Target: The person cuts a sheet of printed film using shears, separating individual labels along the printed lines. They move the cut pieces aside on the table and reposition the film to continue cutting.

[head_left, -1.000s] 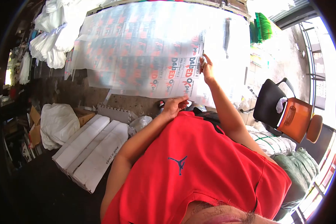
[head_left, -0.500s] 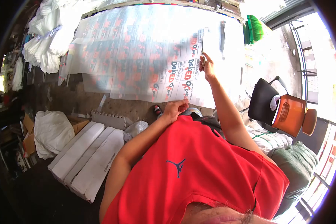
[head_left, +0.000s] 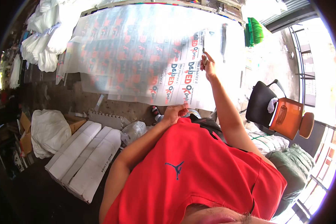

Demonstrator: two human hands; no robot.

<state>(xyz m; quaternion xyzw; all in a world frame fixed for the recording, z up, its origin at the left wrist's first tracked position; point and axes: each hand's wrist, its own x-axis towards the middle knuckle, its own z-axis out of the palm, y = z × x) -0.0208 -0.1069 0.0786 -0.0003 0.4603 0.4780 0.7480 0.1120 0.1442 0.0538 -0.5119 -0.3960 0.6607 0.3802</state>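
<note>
Printed translucent plastic sheeting [head_left: 134,71] with red and dark lettering lies in layers over a table. My right hand [head_left: 209,66] is over the right part of it, fingers closed around the handles of a pair of scissors [head_left: 204,55]. The blades point toward the far side, along the right border of the printed strip. At the near edge of the sheeting, close to my body, my left hand [head_left: 174,114] is closed, its fingertips pinching that edge. A dark narrow strip [head_left: 223,39] lies on the white surface right of the scissors.
White bundled plastic [head_left: 44,48] hangs at the left. Long white boxes [head_left: 87,160] and a white sack [head_left: 49,132] are on the lower left. An orange and black chair [head_left: 283,114] stands at the right, near a green-grey sack [head_left: 293,164]. Green packs [head_left: 254,31] sit far right.
The view has shifted slightly. My right hand stays at nearly the same spot on the sheeting with the scissors, and my left hand remains at the near edge.
</note>
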